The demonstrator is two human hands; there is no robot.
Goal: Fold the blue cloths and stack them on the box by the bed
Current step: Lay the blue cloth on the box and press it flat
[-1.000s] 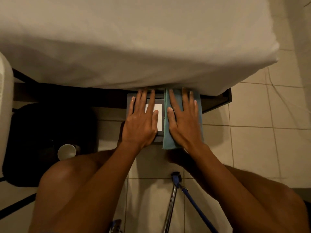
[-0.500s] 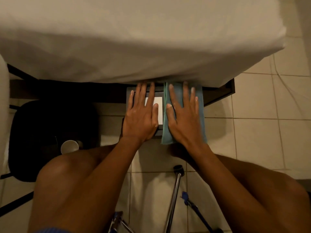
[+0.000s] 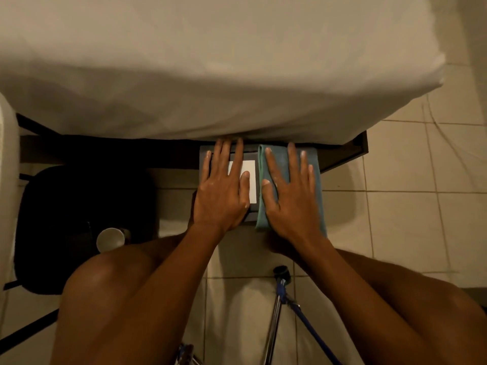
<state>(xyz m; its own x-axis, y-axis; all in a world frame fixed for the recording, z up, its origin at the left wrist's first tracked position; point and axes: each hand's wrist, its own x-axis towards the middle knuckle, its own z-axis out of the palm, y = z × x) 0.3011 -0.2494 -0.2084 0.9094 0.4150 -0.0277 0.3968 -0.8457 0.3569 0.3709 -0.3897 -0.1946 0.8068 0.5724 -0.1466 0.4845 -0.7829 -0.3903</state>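
- The left hand (image 3: 222, 191) lies flat, palm down, on the dark box (image 3: 251, 216) that stands on the floor at the edge of the bed (image 3: 210, 61). Its fingers are stretched out and point toward the bed, a little spread; it grips nothing.
- Under this hand there is a white label (image 3: 251, 180) on the lid of the box; the thumb and the index finger cover a part of it.
- The right hand (image 3: 291, 196) is also flat and open, palm down, with the fingers spread and pointing toward the bed. It presses on the folded blue cloth (image 3: 263, 206) and does not close around it.
- The blue cloth lies on the right part of the box, as a long folded strip. Its far end reaches the white sheet that hangs from the bed, and its near end comes out a little over the near edge of the box.
- Both forearms go forward from the body, almost parallel, above the bare knees. The two thumbs are near each other but they do not touch.
- On the tiled floor (image 3: 395, 219) to the left stands a white cup (image 3: 110, 239) beside a dark round thing. Between the knees a metal stand (image 3: 272, 325) with a blue strap is visible.
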